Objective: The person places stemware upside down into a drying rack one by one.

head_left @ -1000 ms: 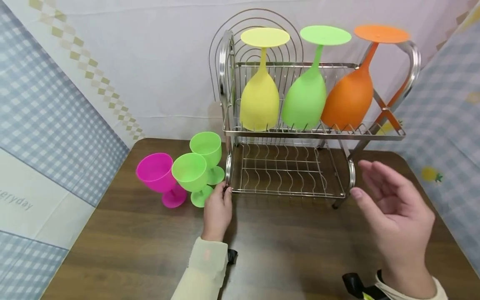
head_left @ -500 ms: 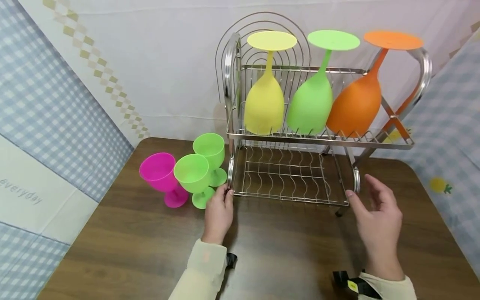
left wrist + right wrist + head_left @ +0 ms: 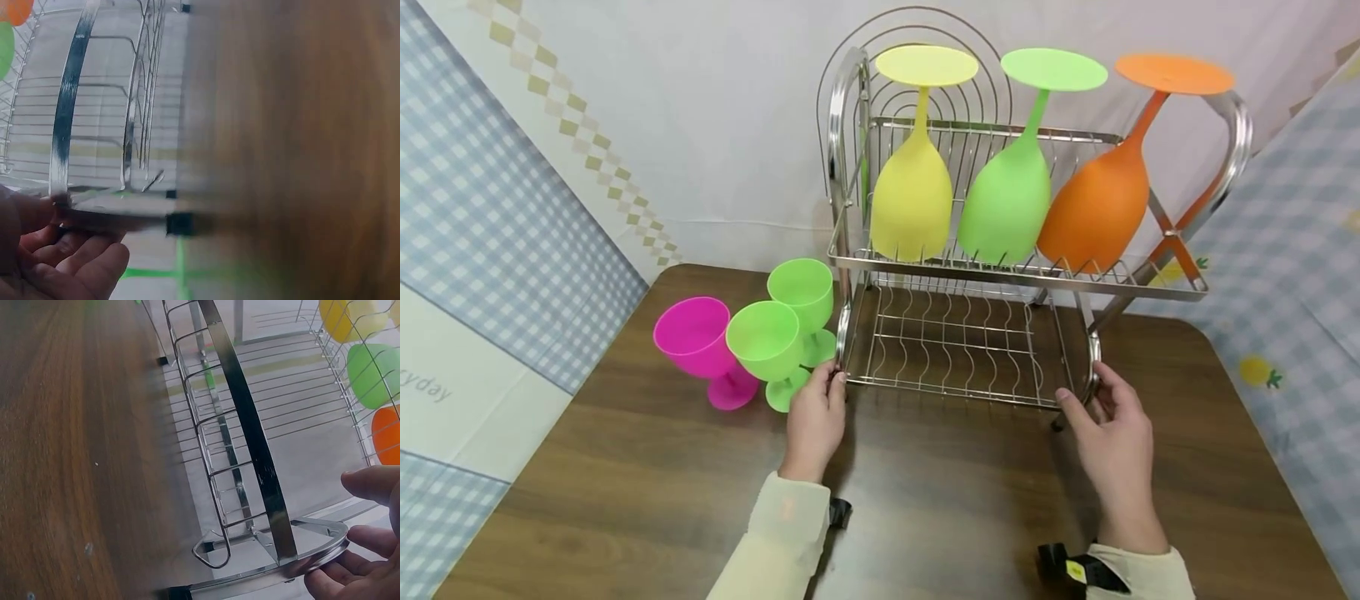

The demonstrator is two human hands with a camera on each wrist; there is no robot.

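Note:
A two-tier metal dish rack (image 3: 955, 383) stands on the wooden table. My left hand (image 3: 815, 425) holds its left front leg low down, thumb on one side and fingers behind, as the left wrist view shows. At the right front leg is my right hand (image 3: 1116, 446), fingers curled against the leg's outer side and thumb at the inner side, held a little off the metal in the right wrist view. On the upper tier, upside down, stand a yellow goblet (image 3: 912, 196), a green goblet (image 3: 1006, 204) and a tilted orange goblet (image 3: 1097, 204).
Left of the rack stand a pink cup (image 3: 696, 337) on a stem and two green stemmed cups, the nearer green cup (image 3: 765, 342) close to my left hand. Behind the table (image 3: 955, 508) hangs a white cloth (image 3: 745, 125). Checked cloth (image 3: 1292, 275) hangs along the right side.
My right hand has come in leftward from beside the rack to its right front leg. The left hand has kept its hold. The view has shifted slightly; the goblets and cups stay in place.

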